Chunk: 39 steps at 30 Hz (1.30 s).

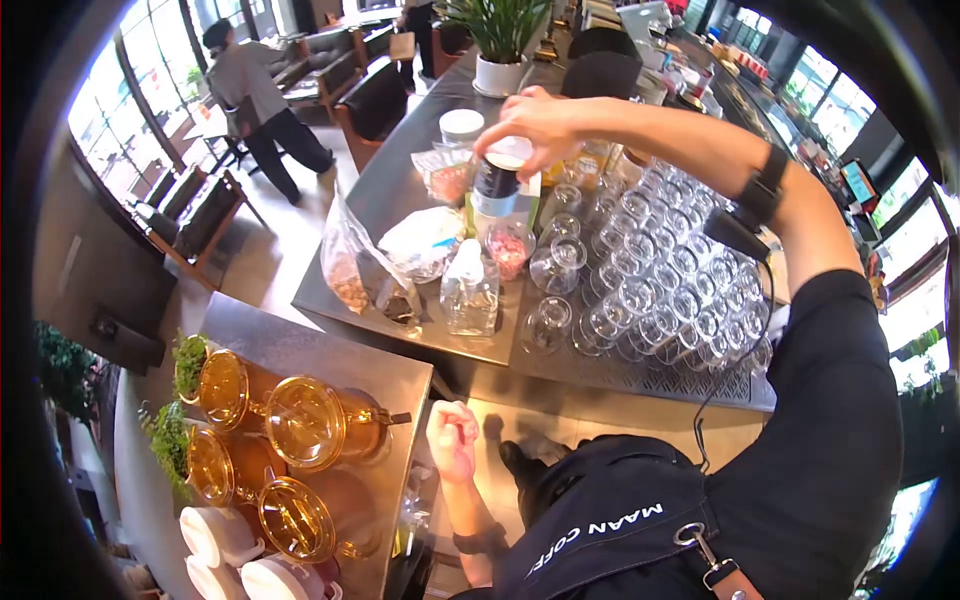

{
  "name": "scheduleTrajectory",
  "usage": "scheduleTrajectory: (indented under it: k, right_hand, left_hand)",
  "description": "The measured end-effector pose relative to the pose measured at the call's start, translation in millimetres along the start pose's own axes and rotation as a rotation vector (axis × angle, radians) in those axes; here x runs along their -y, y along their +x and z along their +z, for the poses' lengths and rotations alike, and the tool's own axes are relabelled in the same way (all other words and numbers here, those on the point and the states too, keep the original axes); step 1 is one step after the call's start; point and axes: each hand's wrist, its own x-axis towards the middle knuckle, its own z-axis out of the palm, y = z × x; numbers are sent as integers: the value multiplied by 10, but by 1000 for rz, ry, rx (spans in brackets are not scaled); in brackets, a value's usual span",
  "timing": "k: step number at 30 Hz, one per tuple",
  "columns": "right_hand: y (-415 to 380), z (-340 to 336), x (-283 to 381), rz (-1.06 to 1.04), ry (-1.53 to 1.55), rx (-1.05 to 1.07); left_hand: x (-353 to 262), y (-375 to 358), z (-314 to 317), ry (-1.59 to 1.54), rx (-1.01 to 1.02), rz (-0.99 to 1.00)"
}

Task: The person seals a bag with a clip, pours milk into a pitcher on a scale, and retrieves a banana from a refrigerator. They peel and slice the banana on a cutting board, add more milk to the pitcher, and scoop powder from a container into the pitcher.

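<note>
My right hand [535,128] reaches across the counter, its fingers wrapped round the upper part of a dark-and-pale-blue jar [497,182] with a light top. Around that jar are a white-lidded container [461,126], a bag of pink bits [447,176], a clear cup of pink pieces [509,252] and a clear bottle [470,295]. My left hand [454,440] hangs low beside the side table's edge, fingers curled in with nothing visible in them. Closest to it is an amber glass pot [306,424] with a handle.
Many upturned clear glasses [660,270] crowd the counter's right side on a perforated drip tray [690,380]. Several amber pots and white mugs [218,535] fill the side table [330,345]. A potted plant [499,75] stands behind; a person [255,95] is among chairs.
</note>
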Motion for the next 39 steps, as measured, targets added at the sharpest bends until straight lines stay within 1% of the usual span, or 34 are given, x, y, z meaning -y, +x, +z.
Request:
scheduleTrajectory:
  k: [2,3,4,5,6,8,10,12,13,14,16,18,21,22,28,29,32,33,35,39]
  right_hand:
    - [-273,-200,82,0,33,2]
    - [-454,-329,179,-18,55,-8]
    - [-647,-422,281,-34,78,-18]
    - [-835,-446,344,-99,73,-113]
    - [-1031,-521,444,-132,85,-125]
    - [-1459,-668,771,-203,129,-177]
    - [-1837,-693,1057,-239,143,-239]
    - [-2177,-654,1310,-243,166,-285]
    - [-2333,-612,1412,-220,208,-293]
    - [-2496,-577,1504,-198,250,-300]
    - [-2853,-532,1639,-139,318,-349]
    - [-3236,-410,1727,-82,396,-414]
    - [-3893,-351,1831,-19,428,-335]
    - [-4131,-322,1864,3,440,-298]
    - [-5774,201,2182,121,553,-370]
    - [-6084,279,2279,200,527,-334]
    - [-6917,620,2591,432,397,-366]
    - [-7179,697,2688,492,355,-351]
    - [-7699,812,2828,611,270,-313]
    - [-8845,1044,2896,573,248,-391]
  left_hand:
    - [-93,96,197,87,62,1]
    - [-113,153,258,7,102,-25]
    - [-168,219,371,189,129,27]
    - [-288,312,547,372,161,79]
    - [-401,427,743,554,201,131]
    - [-493,666,1229,863,137,420]
    - [-661,819,1836,1007,81,692]
    - [-616,809,2182,913,266,589]
    - [-477,762,2233,745,360,330]
    - [-375,712,2272,725,444,364]
    - [-248,553,2436,524,553,250]
    - [-75,378,2604,536,652,268]
    - [117,65,2965,582,792,273]
    - [189,-60,3105,577,822,244]
    - [951,-979,3985,474,984,136]
    - [1075,-1194,4217,489,966,167]
    - [1631,-1790,4759,426,914,143]
    - [1850,-2018,4949,389,865,135]
    - [2103,-2324,5326,367,974,96]
    - [2564,-2794,6042,285,1185,-20]
